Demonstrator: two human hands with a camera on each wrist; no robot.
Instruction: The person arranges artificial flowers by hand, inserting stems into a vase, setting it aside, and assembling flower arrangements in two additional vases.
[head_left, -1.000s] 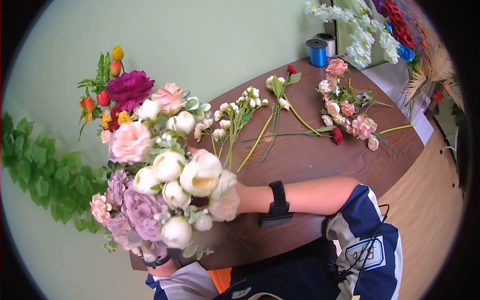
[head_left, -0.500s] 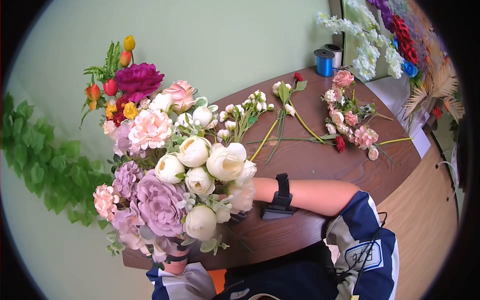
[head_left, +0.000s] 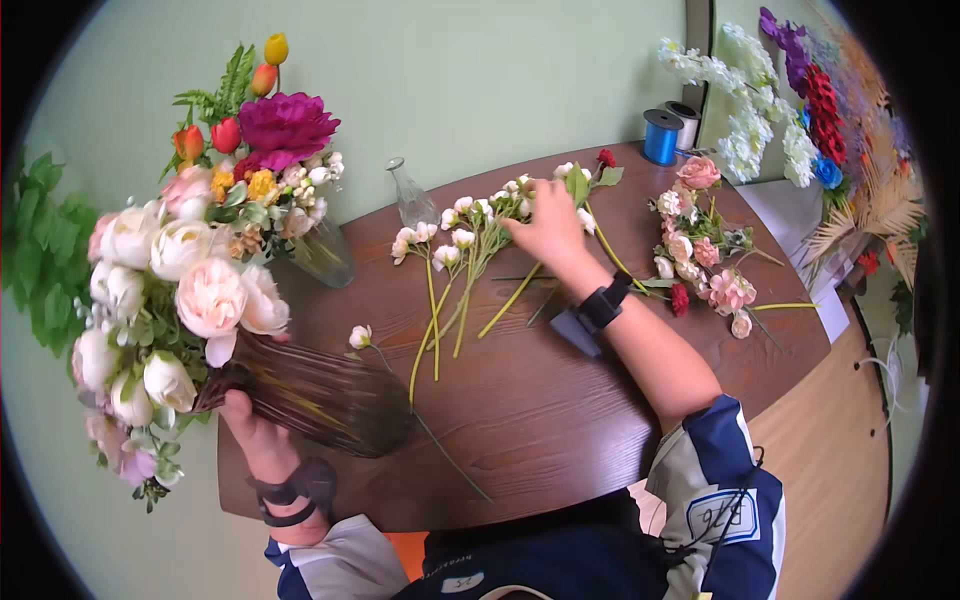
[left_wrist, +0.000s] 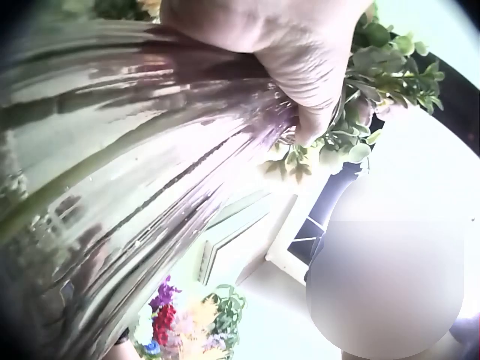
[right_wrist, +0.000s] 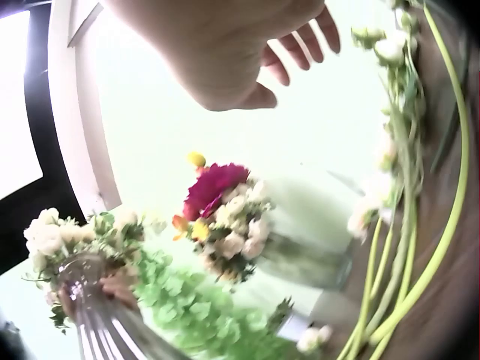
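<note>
Half a second ago I had the big bouquet (head_left: 180, 265) facing me, hiding the right hand (head_left: 555, 232); now the flowers lean out to 9 o'clock and the ribbed vase (head_left: 325, 395) under them lies bared at 8 o'clock, tilted, its base pointing toward 4 o'clock. The left hand (head_left: 258, 430) grips it round the neck, and I can see stems through the glass. Whether the base touches the table (head_left: 560, 430) I cannot tell.

The right hand has moved away from the bouquet and is over the white-flowered stems (head_left: 468, 235), a little past 1 o'clock from the centre. From the right wrist, its fingers (right_wrist: 309, 43) look spread and loosely bent, with nothing between them that I can make out; whether they brush a petal is unclear to me.

I take this as a split of the work: the left hand alone bears vase and bouquet, leaving the right free among the loose stems. The turn has also uncovered a clear glass bottle (head_left: 412, 195) at 11 o'clock and a single white bud (head_left: 360, 338) just beside the vase
</note>
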